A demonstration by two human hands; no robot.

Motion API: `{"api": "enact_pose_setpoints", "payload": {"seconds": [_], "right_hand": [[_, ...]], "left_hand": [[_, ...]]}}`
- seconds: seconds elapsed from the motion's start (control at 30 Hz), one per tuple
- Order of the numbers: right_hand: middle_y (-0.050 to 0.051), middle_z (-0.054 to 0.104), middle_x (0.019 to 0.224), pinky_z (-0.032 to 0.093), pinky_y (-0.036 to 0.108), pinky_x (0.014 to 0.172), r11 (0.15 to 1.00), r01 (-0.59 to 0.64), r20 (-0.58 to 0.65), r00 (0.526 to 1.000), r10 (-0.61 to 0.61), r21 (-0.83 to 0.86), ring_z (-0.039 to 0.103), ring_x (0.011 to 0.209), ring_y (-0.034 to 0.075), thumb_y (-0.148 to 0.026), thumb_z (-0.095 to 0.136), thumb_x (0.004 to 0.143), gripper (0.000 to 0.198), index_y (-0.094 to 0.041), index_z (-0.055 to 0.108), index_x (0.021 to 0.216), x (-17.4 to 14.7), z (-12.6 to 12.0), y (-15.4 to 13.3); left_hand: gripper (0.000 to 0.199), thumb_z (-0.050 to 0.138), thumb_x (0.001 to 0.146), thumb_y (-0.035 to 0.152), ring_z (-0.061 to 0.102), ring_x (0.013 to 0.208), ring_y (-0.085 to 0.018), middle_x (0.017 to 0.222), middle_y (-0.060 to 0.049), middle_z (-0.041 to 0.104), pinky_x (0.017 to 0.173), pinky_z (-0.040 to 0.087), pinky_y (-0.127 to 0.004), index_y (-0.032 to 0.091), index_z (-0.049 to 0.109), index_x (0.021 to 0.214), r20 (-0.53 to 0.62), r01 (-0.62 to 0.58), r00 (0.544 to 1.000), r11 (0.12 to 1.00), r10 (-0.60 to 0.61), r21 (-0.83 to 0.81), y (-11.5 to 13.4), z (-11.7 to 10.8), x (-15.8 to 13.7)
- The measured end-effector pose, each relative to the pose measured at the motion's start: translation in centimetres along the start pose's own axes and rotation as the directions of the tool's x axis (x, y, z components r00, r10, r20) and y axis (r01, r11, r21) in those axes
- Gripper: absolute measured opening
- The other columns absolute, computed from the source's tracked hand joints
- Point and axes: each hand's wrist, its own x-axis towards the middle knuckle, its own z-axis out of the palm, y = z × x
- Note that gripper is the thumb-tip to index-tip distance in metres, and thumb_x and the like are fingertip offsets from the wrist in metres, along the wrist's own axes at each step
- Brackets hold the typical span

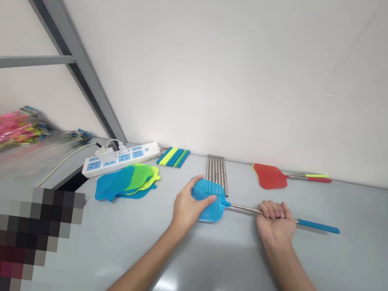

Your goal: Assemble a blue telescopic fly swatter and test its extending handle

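Note:
A blue fly swatter lies level across the front of me, just over the grey table. My left hand grips its perforated head, thumb on top and fingers behind. My right hand is wrapped, palm up, round the metal rod near the blue handle, which sticks out to the right. Behind the swatter head, several metal rods lie side by side. Loose swatter heads in blue, green and yellow overlap in a pile to the left. Several blue, yellow and green handle grips lie in a row near the wall.
Two assembled swatters, a red one over a yellow one, lie at the back right. A white power strip with plugs and cables sits at the back left. Plastic-wrapped colourful packs lie farther left. A pixelated area covers the lower left.

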Motion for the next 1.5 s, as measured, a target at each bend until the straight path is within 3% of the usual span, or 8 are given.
{"api": "enact_pose_setpoints", "payload": {"seconds": [0.33, 0.67, 1.1, 1.33, 1.5], "right_hand": [[-0.008, 0.009, 0.047, 0.019, 0.019, 0.031, 0.996, 0.083, -0.050, 0.995, -0.084, -0.027, 0.016, 0.035, 0.006, -0.015, 0.042, 0.071, 0.032, -0.018, 0.017, 0.050, -0.8, 1.0, 0.2], [-0.008, 0.008, 0.046, 0.016, 0.019, 0.030, 0.994, 0.102, -0.064, 0.992, -0.104, -0.043, 0.014, 0.035, 0.006, -0.016, 0.042, 0.071, 0.033, -0.018, 0.016, 0.050, -0.9, 0.9, 0.3], [-0.008, 0.007, 0.045, 0.016, 0.020, 0.030, 0.991, 0.106, -0.011, 0.994, -0.107, -0.075, 0.015, 0.034, 0.006, -0.017, 0.042, 0.072, 0.035, -0.018, 0.014, 0.050, -1.0, 0.5, 0.5], [-0.008, 0.008, 0.045, 0.016, 0.020, 0.030, 0.994, 0.082, -0.039, 0.996, -0.085, -0.071, 0.015, 0.034, 0.006, -0.018, 0.041, 0.072, 0.034, -0.018, 0.015, 0.050, -1.3, 0.6, 0.7], [-0.008, 0.008, 0.044, 0.017, 0.019, 0.030, 0.989, 0.095, 0.022, 0.995, -0.093, -0.111, 0.016, 0.033, 0.006, -0.019, 0.041, 0.073, 0.036, -0.018, 0.013, 0.050, -1.3, 0.5, 0.8]], "left_hand": [[0.061, 0.066, 0.053, 0.044, 0.054, 0.085, -0.020, 0.096, -0.003, 0.059, 0.075, 0.042, -0.032, 0.028, 0.051, 0.110, 0.056, 0.054, 0.997, 0.999, -0.053, -0.007, -1.0, 0.7, 0.0], [0.062, 0.073, 0.048, 0.034, 0.056, 0.084, -0.018, 0.094, -0.004, 0.061, 0.076, 0.044, -0.028, 0.022, 0.055, 0.106, 0.091, 0.187, 0.981, 0.957, -0.171, -0.220, -0.8, 0.7, 0.0], [0.059, 0.072, 0.048, 0.033, 0.057, 0.081, -0.018, 0.091, -0.004, 0.062, 0.074, 0.045, -0.029, 0.021, 0.056, 0.104, 0.093, 0.184, 0.982, 0.949, -0.166, -0.254, -0.7, 1.0, -0.3], [0.060, 0.069, 0.052, 0.041, 0.055, 0.087, -0.020, 0.101, -0.005, 0.058, 0.075, 0.044, -0.032, 0.025, 0.053, 0.107, 0.106, 0.181, 0.980, 0.971, -0.166, -0.158, -0.6, 1.4, -0.8], [0.059, 0.068, 0.052, 0.041, 0.056, 0.084, -0.019, 0.098, -0.005, 0.059, 0.073, 0.045, -0.030, 0.024, 0.053, 0.107, 0.090, 0.167, 0.984, 0.968, -0.153, -0.186, -0.5, 1.4, -1.0]]}}
